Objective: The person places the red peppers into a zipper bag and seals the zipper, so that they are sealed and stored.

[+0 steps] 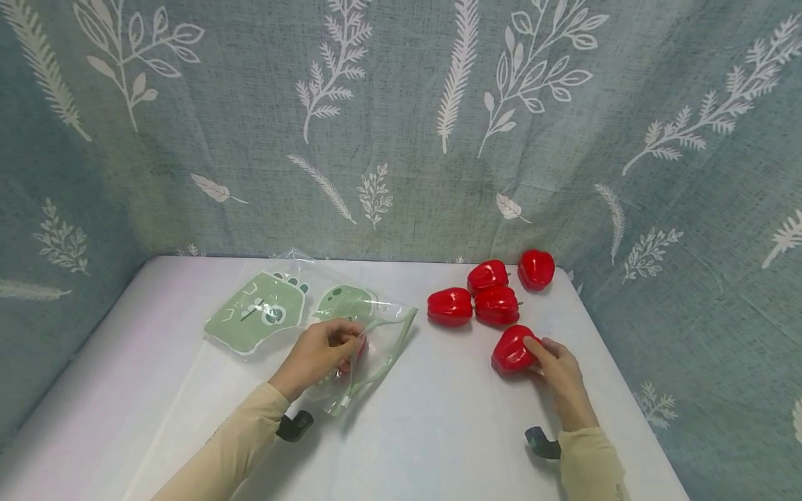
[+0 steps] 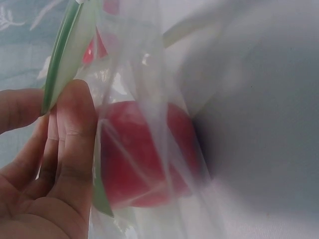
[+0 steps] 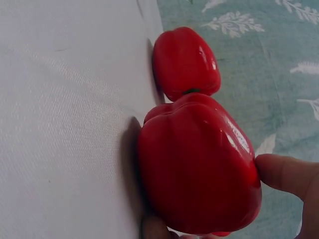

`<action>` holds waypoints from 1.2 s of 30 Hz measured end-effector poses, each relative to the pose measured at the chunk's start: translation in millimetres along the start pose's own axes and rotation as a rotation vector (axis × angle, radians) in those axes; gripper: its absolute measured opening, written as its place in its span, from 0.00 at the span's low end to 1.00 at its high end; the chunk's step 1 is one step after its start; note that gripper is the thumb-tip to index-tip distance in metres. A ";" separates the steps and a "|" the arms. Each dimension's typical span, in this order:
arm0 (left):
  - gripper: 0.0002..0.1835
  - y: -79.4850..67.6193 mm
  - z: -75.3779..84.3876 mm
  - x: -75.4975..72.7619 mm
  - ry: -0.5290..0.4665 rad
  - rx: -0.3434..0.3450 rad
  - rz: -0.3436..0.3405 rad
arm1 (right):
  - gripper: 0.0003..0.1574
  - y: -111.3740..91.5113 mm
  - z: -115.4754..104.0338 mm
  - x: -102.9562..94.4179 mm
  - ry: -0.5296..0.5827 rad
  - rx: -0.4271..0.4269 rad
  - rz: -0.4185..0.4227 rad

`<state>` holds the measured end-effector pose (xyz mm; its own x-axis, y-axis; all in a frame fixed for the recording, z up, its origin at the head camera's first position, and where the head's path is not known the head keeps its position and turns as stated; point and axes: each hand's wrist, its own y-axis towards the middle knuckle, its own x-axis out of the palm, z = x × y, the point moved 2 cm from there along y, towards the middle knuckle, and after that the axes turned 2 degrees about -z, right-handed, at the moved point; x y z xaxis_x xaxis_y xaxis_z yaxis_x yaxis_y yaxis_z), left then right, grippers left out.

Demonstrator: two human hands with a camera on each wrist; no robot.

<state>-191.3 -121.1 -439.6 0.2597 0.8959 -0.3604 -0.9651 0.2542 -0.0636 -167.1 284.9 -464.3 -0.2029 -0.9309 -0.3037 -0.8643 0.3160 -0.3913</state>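
Observation:
My left hand [image 1: 322,351] pinches the green zip edge of a clear plastic zip bag [image 1: 401,341] between thumb and fingers. In the left wrist view, a red bell pepper [image 2: 147,154] shows through the bag's film; from above, the hand hides most of it. Green cartoon prints [image 1: 260,313] mark the bag, which lies on the table with its mouth facing right. Over on the right, my right hand [image 1: 560,376] grips another red bell pepper [image 1: 512,350], thumb on one side and fingers beneath; this pepper fills much of the right wrist view [image 3: 199,164].
Behind the right hand lie several more red bell peppers, three grouped close together [image 1: 496,305] and one apart [image 1: 536,270] near the back right corner. The white table [image 1: 432,431] meets a leaf-patterned curtain [image 1: 401,139] at the back and sides.

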 end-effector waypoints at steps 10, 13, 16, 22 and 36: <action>0.13 0.0 -0.4 -0.2 -0.005 -0.007 -0.002 | 0.61 -0.4 -1.1 6.0 -0.047 0.007 -0.006; 0.13 0.1 -0.5 -0.3 -0.004 -0.006 -0.001 | 0.61 -0.5 -0.8 7.1 -0.054 0.006 -0.013; 0.13 -0.1 -0.5 -0.4 -0.002 0.000 0.000 | 0.61 -1.1 -0.8 8.0 -0.059 0.001 -0.029; 0.13 -0.4 -1.8 -0.2 -0.002 -0.006 0.003 | 0.61 -3.0 -2.6 10.2 -0.068 -0.010 -0.046; 0.12 -1.1 -1.2 0.1 -0.010 0.011 0.003 | 0.70 -6.3 -6.0 13.2 -0.100 -0.011 -0.023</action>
<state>-190.3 -121.7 -440.6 0.2577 0.9002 -0.3511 -0.9653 0.2558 -0.0526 -167.1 269.5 -460.6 -0.1359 -0.9148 -0.3803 -0.8732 0.2920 -0.3903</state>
